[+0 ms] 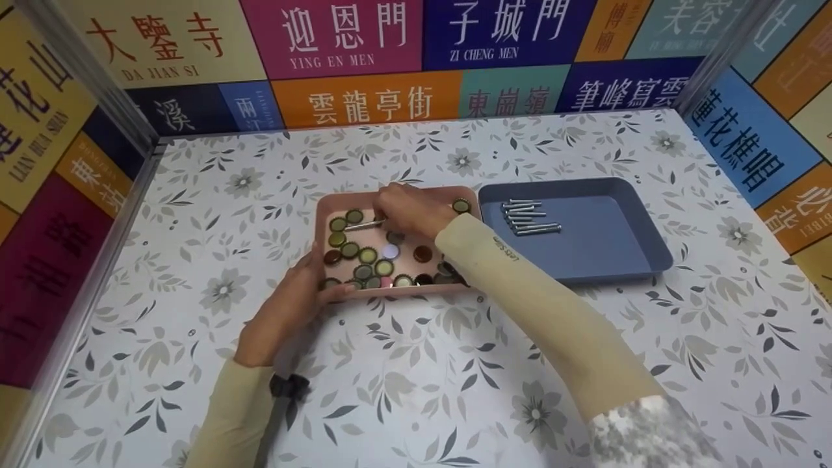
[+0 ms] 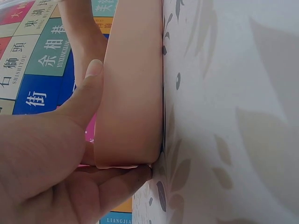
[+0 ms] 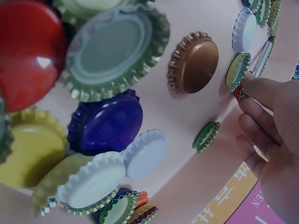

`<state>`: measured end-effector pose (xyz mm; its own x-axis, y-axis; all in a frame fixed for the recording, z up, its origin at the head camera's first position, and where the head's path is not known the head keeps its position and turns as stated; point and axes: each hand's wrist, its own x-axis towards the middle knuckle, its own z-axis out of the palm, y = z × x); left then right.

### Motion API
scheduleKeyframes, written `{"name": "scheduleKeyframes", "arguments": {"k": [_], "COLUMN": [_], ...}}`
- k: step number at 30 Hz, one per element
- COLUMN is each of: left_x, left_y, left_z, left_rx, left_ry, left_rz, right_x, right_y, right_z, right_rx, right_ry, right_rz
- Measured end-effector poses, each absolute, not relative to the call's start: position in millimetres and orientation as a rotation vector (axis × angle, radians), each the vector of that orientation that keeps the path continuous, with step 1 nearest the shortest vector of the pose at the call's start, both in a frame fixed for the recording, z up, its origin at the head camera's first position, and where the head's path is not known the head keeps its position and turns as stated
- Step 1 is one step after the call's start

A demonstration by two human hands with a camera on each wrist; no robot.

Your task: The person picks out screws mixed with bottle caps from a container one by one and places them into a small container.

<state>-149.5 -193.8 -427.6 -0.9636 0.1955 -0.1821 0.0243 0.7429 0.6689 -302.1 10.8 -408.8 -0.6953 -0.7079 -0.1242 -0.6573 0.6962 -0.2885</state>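
Note:
A shallow pink tray (image 1: pixel 403 292) holds many crown bottle caps (image 1: pixel 367 255), some face up and some face down. My left hand (image 1: pixel 286 309) grips its near left corner. In the left wrist view, the thumb lies on the rim and the curled fingers reach around the end of the tray wall (image 2: pixel 133 79). Inside the tray's far side, my right hand (image 1: pixel 409 209) pinches one end of a metal screw (image 1: pixel 364 225). The right wrist view shows that threaded shank (image 3: pixel 264 56) among caps at the fingertips, with a brown cap (image 3: pixel 194 63) nearby.
Against the pink tray's right side stands a blue tray (image 1: pixel 598 244), with several screws (image 1: pixel 523 218) lying at its left. Both are on a table with a leaf-patterned cover (image 1: pixel 403 390). Panels with printed characters (image 1: pixel 364 97) enclose the back and sides.

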Motion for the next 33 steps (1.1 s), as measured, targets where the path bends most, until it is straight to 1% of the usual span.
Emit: {"name": "scheduleKeyframes", "arguments": {"k": [16,23,33], "left_x": [-150.2,-148.3,-149.7], "left_y": [-194.2,-196.0,-195.8], "left_z": [-428.1,-427.8,-428.4], "left_rx": [0.167,0.227,0.183], "left_ry": [2.701,2.727,2.691], "left_rz": [1.067,1.050,1.076], "right_x": [-300.5,-300.1,-297.8], "right_y": [11.0,13.5,20.8], "right_z": [-405.2,-404.2,-403.6], "right_rx": [-1.126,-1.156,-1.164], "right_ry": [2.812,2.875,2.902], "right_rz": [-0.256,-0.262,-0.309]}}
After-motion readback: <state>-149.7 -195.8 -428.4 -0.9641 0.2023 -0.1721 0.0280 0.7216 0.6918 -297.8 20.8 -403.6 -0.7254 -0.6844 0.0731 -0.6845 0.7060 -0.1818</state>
